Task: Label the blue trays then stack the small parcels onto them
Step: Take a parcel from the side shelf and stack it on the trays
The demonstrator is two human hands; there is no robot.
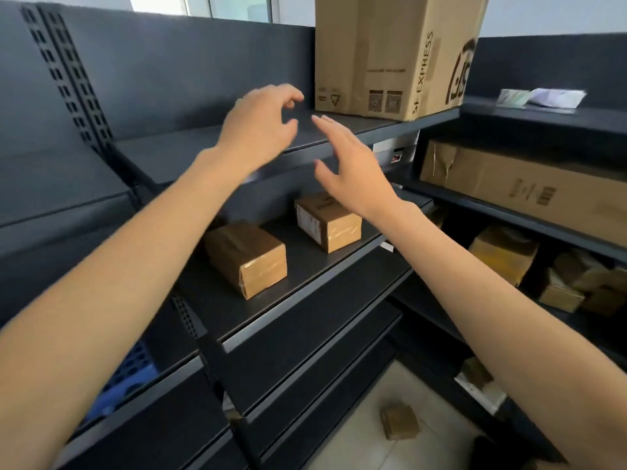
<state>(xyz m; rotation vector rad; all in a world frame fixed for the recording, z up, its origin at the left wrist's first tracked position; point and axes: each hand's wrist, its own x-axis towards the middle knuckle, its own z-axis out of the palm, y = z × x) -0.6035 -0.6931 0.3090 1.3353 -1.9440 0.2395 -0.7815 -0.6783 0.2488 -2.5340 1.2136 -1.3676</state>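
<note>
Both hands empty, left hand fingers curled, right hand spread flat, 2 taped cardboard parcels below

Soft, even daylight from a window at top left. Dim, low-contrast dark shelves; faint shadows beneath boxes. Slight motion blur on both hands. Wide-angle bending at the edges, forearms stretched. Floor soft, slightly overexposed.

— Where are the small parcels?
— Two taped brown boxes sit on the dark shelf: one parcel near its front edge, the labelled parcel further back, apart.
— And the trays?
— A perforated blue tray shows at the lower left.
</note>
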